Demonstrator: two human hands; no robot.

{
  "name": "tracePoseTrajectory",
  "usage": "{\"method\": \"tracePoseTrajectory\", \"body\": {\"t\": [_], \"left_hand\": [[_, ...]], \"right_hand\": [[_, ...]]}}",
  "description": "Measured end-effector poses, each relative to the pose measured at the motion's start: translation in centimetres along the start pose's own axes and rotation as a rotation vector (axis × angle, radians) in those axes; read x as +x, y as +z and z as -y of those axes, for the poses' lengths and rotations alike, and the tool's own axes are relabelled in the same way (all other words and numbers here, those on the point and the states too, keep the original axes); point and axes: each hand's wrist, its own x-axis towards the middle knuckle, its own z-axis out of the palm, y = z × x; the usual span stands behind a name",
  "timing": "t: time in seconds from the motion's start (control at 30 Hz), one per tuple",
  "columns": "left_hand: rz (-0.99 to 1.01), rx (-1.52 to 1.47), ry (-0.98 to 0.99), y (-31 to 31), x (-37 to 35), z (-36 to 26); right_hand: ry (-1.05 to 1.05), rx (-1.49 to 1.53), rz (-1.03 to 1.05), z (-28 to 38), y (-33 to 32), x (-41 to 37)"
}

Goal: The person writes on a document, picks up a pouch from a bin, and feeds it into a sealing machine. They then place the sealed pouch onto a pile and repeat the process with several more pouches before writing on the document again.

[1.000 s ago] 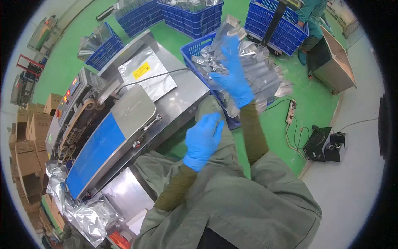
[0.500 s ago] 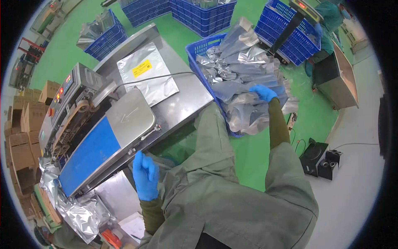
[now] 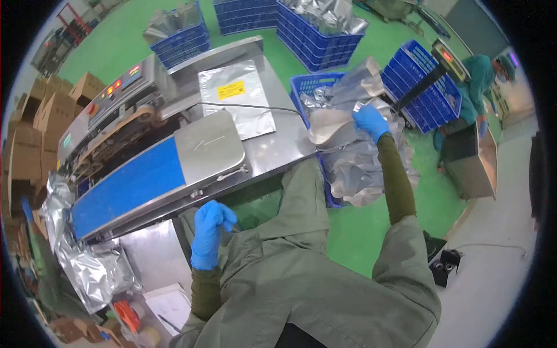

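My right hand [image 3: 370, 122], in a blue glove, grips the edge of a silver foil bag [image 3: 331, 127] above a blue crate [image 3: 297, 88]. More foil bags [image 3: 360, 171] lie heaped in that crate and hang over its side. My left hand [image 3: 210, 232], also gloved, is held in front of my body with its fingers curled in and nothing visible in them. It is nearest the front edge of a belt sealing machine [image 3: 119, 95] with a blue belt [image 3: 133, 184]. On the steel table [image 3: 290, 130] lies a flat foil bag with a yellow label [image 3: 232, 90].
A cable [image 3: 249, 105] crosses the flat bag. Other blue crates [image 3: 316, 49] with foil bags stand behind the table. A scale [image 3: 449, 58] and a person in green [image 3: 478, 87] are at right. Lower left are crumpled foil bags [image 3: 104, 269], paper [image 3: 171, 304] and a red tape dispenser [image 3: 127, 313].
My view has turned, shifting the table rightward in the picture. My right hand has lifted a foil bag from the heap. My left hand stays curled in front of me.
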Motion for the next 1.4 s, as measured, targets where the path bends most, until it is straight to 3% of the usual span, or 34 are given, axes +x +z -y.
{"method": "tracePoseTrajectory", "body": {"t": [0.07,0.13,0.17,0.2,0.23,0.3,0.37,0.4,0.47,0.53,0.6,0.63,0.7,0.77,0.83,0.9,0.93,1.07,1.23,1.3,1.4], "left_hand": [[0.087,0.073,0.059,-0.4,0.9,-0.7],[0.221,0.206,0.172,-0.1,2.4,-2.2],[0.255,0.259,0.238,0.6,3.2,-3.3],[0.27,0.348,0.322,0.8,4.6,-3.5],[0.245,0.466,0.369,2.1,5.4,-5.1],[0.173,0.585,0.541,4.9,7.1,-7.9],[0.11,0.591,0.691,6.7,9.1,-9.8],[0.03,0.467,0.785,7.1,10.7,-10.2],[-0.054,0.344,0.894,6.6,11.0,-11.8],[-0.205,0.04,0.825,5.9,10.0,-13.4],[-0.286,0.04,0.783,3.2,9.6,-13.6],[-0.373,0.027,0.728,1.7,9.6,-13.1],[-0.444,0.02,0.806,-1.0,11.0,-10.6],[-0.449,-0.01,0.832,-1.8,11.5,-9.4],[-0.459,0.016,0.823,-1.0,10.8,-10.5],[-0.457,0.021,0.781,-1.0,11.2,-10.8],[-0.468,0.011,0.841,-1.3,11.4,-10.9],[-0.454,-0.074,0.784,-1.9,8.8,-12.5],[-0.312,-0.053,0.552,-3.6,8.9,-12.6],[-0.356,0.2,0.909,-2.9,7.8,-14.1],[-0.354,0.286,0.878,-1.8,5.1,-16.5]], "right_hand": [[0.05,0.26,0.031,7.7,-8.9,0.5],[0.002,0.197,-0.016,15.0,-17.4,-0.8],[-0.12,0.105,-0.058,16.5,-20.4,-0.8],[-0.242,0.013,-0.101,18.1,-23.4,-1.0],[-0.079,0.321,-0.171,21.2,-26.8,-2.8],[-0.163,0.193,-0.309,24.1,-32.6,-4.3],[-0.602,-0.184,-0.55,25.0,-35.7,-4.7],[-0.416,0.095,-0.508,26.4,-36.8,-5.7],[-0.11,0.362,-0.305,27.0,-37.6,-5.6],[-0.12,0.399,-0.246,27.6,-36.1,-4.8],[-0.123,0.457,-0.183,27.7,-33.8,-4.0],[-0.216,0.555,-0.177,27.8,-32.2,-3.8],[-0.324,0.667,-0.167,27.9,-27.5,-3.0],[-0.576,1.102,-0.368,27.4,-21.3,-2.1],[-0.459,1.238,-0.2,28.2,-17.4,-2.3],[-0.407,0.954,-0.145,28.8,-15.3,-2.0],[-0.439,0.779,-0.211,28.5,-15.6,-1.7],[-0.46,1.152,-0.287,30.1,-15.8,-2.1],[-0.497,1.142,-0.283,29.8,-13.2,-0.1],[-0.467,1.12,-0.243,29.3,-12.5,0.2],[-0.497,1.104,-0.263,28.3,-11.2,1.4]]}}
